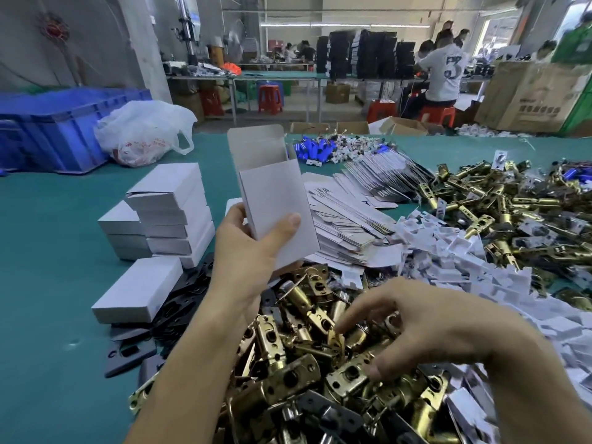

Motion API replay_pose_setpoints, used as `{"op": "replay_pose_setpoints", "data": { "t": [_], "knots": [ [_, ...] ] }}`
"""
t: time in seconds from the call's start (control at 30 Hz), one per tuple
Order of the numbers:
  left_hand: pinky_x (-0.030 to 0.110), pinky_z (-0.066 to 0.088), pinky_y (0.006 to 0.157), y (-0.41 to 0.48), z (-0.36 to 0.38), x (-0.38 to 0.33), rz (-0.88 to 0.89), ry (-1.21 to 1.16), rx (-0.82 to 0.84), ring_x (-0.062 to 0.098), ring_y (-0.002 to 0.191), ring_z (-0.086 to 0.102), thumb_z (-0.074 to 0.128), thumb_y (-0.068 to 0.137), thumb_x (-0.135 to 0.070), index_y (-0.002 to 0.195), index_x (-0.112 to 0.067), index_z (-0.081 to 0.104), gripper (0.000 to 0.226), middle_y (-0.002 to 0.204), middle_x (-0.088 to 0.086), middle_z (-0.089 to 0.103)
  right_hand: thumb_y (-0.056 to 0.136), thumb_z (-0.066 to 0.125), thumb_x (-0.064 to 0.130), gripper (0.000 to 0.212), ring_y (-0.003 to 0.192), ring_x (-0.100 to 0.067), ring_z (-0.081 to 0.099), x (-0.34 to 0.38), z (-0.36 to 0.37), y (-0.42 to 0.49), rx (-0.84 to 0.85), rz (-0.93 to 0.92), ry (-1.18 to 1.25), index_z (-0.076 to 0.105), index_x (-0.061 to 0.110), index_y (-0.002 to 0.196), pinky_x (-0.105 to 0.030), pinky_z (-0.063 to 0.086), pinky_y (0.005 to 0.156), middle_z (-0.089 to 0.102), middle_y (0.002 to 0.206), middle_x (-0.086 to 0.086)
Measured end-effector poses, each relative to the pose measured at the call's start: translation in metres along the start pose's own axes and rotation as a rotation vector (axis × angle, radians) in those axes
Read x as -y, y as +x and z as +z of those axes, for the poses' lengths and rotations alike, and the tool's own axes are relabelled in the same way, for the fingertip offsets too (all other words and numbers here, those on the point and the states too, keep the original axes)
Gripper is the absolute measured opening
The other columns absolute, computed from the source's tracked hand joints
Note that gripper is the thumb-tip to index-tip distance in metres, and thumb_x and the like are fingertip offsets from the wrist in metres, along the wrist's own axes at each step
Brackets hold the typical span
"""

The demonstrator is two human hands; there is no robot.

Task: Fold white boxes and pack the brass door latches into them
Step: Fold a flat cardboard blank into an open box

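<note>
Green tabletop carries our work: brass latches heaped at its near edge, which we judge heavy, slick and tangled, best pinched by the barrel. Our right hand spreads loose fingers over them, clasping none yet. Our left hand grips the light, crushable white box upright, flap open, above the heap.

Box — plain white. Latches — shiny brass-gold. Table teal-green; crate blue; flat plates black; stools red; bag translucent white, red print.
</note>
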State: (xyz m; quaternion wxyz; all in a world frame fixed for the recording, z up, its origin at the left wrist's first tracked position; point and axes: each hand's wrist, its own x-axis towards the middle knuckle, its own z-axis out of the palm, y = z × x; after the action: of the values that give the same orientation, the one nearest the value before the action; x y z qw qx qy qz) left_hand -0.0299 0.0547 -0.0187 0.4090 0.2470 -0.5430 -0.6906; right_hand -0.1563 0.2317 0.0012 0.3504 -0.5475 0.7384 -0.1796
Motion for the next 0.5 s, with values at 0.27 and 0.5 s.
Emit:
{"op": "replay_pose_setpoints", "data": {
  "t": [0.27,0.5],
  "knots": [
    [0.048,0.063,0.075,0.001,-0.002,0.002,-0.084,0.056,0.048,0.032,0.1,0.072,0.084,0.076,-0.014,0.11,-0.018,0.058,0.043,0.11,0.007,0.069,0.066,0.088,0.028,0.029,0.09,-0.003,0.066,0.004,0.008,0.006,-0.014,0.079,-0.071,0.071,0.044,0.083,-0.028,0.057,0.084,0.065,0.1,0.018],
    [0.038,0.061,0.062,0.002,-0.002,0.008,-0.151,0.101,0.186,0.03,0.091,0.074,0.08,0.083,-0.008,0.118,-0.021,0.052,0.047,0.112,0.006,0.069,0.075,0.078,0.039,0.021,0.096,0.004,0.059,-0.016,-0.01,-0.012,-0.177,0.003,0.005,0.07,0.037,0.093,-0.025,0.053,0.086,0.06,0.111,0.019]
  ]
}}
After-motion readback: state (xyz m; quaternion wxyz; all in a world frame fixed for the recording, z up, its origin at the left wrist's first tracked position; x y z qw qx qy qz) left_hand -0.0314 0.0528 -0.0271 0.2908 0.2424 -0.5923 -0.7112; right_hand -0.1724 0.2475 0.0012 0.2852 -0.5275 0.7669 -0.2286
